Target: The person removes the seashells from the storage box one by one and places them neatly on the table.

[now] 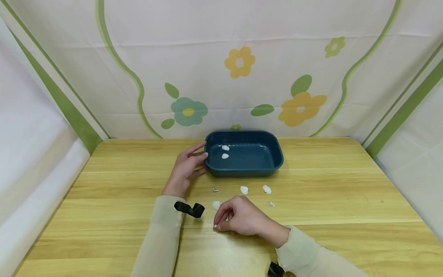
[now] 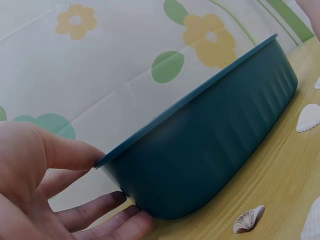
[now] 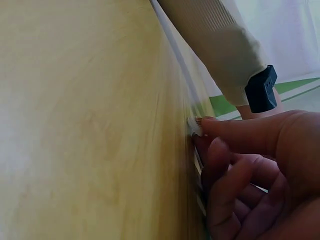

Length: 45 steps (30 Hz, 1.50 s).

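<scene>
A dark blue rectangular plastic basin (image 1: 243, 172) stands near the table's back edge with a few white seashells (image 1: 225, 156) inside. My left hand (image 1: 185, 168) holds its left end; in the left wrist view the thumb (image 2: 75, 152) lies at the rim and other fingers touch the outer wall. Low over the table in front of the basin, my right hand (image 1: 242, 217) pinches a small ribbed seashell (image 3: 196, 125) between thumb and fingertips. Several loose shells lie between hand and basin, among them a white shell (image 1: 244, 190) and a small brownish shell (image 2: 248, 219).
The wooden table (image 1: 346, 192) reaches out to both sides. A white cloth with printed flowers (image 1: 240, 62) hangs behind it, and white cloth (image 1: 38, 127) also hangs at the sides. Black camera mounts (image 1: 189, 209) sit on both sleeves.
</scene>
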### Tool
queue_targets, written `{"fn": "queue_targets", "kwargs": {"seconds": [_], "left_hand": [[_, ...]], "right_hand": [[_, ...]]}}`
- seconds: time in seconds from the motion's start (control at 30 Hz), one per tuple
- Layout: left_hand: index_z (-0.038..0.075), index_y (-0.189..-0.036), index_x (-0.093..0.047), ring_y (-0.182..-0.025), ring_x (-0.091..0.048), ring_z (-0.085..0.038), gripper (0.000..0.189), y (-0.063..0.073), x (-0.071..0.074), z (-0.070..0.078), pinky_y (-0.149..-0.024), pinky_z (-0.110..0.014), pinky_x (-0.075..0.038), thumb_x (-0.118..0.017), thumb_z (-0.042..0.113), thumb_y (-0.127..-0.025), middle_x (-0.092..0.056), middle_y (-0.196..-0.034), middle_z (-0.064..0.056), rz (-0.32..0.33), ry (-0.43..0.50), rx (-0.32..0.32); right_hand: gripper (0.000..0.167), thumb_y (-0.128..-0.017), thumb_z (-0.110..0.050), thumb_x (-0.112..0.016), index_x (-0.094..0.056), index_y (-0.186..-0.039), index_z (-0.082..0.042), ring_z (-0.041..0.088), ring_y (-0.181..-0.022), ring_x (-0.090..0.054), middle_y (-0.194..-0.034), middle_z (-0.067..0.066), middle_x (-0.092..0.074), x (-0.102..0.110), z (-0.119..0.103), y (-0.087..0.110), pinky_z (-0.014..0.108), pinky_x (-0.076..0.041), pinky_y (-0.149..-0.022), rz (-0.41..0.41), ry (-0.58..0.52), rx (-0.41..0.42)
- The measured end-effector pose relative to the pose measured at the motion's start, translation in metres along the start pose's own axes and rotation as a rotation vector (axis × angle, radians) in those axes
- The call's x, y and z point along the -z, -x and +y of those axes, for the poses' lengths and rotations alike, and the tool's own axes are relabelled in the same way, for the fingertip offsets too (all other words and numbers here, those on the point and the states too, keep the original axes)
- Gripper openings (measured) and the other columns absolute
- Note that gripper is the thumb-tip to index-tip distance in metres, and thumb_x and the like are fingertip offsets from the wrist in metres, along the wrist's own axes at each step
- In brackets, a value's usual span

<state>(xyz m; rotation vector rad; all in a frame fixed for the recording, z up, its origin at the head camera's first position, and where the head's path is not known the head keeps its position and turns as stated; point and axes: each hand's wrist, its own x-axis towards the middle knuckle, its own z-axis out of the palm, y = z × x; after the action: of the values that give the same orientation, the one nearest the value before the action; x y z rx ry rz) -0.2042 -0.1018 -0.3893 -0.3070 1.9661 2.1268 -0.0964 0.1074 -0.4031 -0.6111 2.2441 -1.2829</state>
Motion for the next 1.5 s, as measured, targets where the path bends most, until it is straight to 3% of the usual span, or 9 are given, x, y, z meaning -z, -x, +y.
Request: {"fn": "queue_targets", "kwargs": {"seconds": [0.2, 0.8, 1.2, 1.37, 1.5], "left_hand": [[0.031, -0.153, -0.063, -0.136, -0.064, -0.033, 0.047, 0.001, 0.0, 0.002, -0.114, -0.055, -0.054, -0.067, 0.019, -0.107, -0.062, -0.155, -0.012, 0.004, -0.004, 0.005], [0.031, -0.152, -0.063, -0.135, -0.064, -0.032, 0.046, -0.001, -0.001, 0.001, -0.114, -0.054, -0.054, -0.067, 0.019, -0.107, -0.062, -0.154, -0.013, 0.012, -0.019, 0.018], [0.032, -0.151, -0.064, -0.133, -0.066, -0.032, 0.046, 0.0, -0.001, 0.003, -0.113, -0.053, -0.055, -0.068, 0.02, -0.107, -0.062, -0.154, -0.012, 0.014, -0.023, 0.021], [0.033, -0.151, -0.064, -0.133, -0.066, -0.031, 0.047, 0.001, -0.002, 0.004, -0.112, -0.052, -0.056, -0.069, 0.02, -0.107, -0.063, -0.153, -0.01, 0.015, -0.024, 0.028], [0.033, -0.15, -0.065, -0.131, -0.067, -0.03, 0.046, -0.001, -0.002, 0.003, -0.112, -0.052, -0.057, -0.069, 0.019, -0.106, -0.064, -0.152, -0.011, 0.019, -0.024, 0.036]], "right_hand": [[0.012, -0.088, -0.009, -0.088, -0.081, -0.082, -0.018, 0.003, -0.066, -0.064, -0.075, -0.009, -0.075, 0.001, -0.002, 0.0, 0.02, -0.051, -0.062, 0.024, 0.091, 0.037], [0.014, -0.086, -0.01, -0.09, -0.08, -0.081, -0.018, 0.001, -0.065, -0.063, -0.072, -0.009, -0.073, 0.002, -0.002, 0.001, 0.02, -0.051, -0.062, 0.045, 0.124, 0.05], [0.01, -0.088, -0.02, -0.09, -0.081, -0.085, -0.021, 0.005, -0.068, -0.065, -0.076, -0.011, -0.074, 0.01, 0.003, 0.002, 0.021, -0.053, -0.062, 0.054, 0.06, 0.022], [0.006, -0.092, -0.024, -0.087, -0.083, -0.093, -0.02, 0.011, -0.066, -0.064, -0.081, -0.005, -0.078, 0.024, -0.001, 0.002, 0.023, -0.051, -0.054, 0.116, -0.006, -0.02], [0.013, -0.094, -0.028, -0.086, -0.084, -0.099, -0.016, 0.018, -0.064, -0.063, -0.089, 0.001, -0.08, 0.037, -0.007, 0.002, 0.025, -0.051, -0.052, 0.187, -0.067, -0.033]]}}
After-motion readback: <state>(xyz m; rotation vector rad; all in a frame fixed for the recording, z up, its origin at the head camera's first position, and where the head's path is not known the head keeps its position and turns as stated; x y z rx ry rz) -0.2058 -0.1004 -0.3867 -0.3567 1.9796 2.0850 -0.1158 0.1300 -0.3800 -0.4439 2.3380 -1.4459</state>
